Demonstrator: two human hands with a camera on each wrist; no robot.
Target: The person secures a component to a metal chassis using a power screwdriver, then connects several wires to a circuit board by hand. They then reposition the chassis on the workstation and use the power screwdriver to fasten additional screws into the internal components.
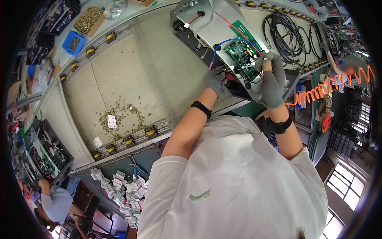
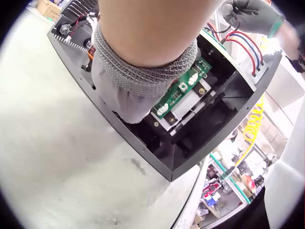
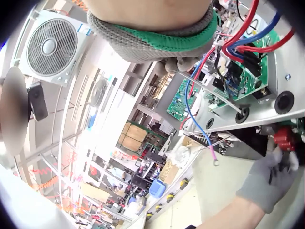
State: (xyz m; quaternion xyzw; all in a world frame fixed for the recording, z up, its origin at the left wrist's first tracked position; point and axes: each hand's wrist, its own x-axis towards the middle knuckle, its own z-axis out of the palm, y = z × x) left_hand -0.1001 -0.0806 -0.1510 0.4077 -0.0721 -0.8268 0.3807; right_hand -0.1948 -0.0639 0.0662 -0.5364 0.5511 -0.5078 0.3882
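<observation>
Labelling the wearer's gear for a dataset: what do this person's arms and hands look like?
Both the left hand and right hand wear grey knit gloves; the right glove's cuff is edged green. A black strap circles each forearm. Short white sleeves.

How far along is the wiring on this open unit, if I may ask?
Done: the circuit board sits mounted in the chassis. In hand: the left hand works at a red connector; the right hand grips wires. Left: one blue wire hangs loose.
</observation>
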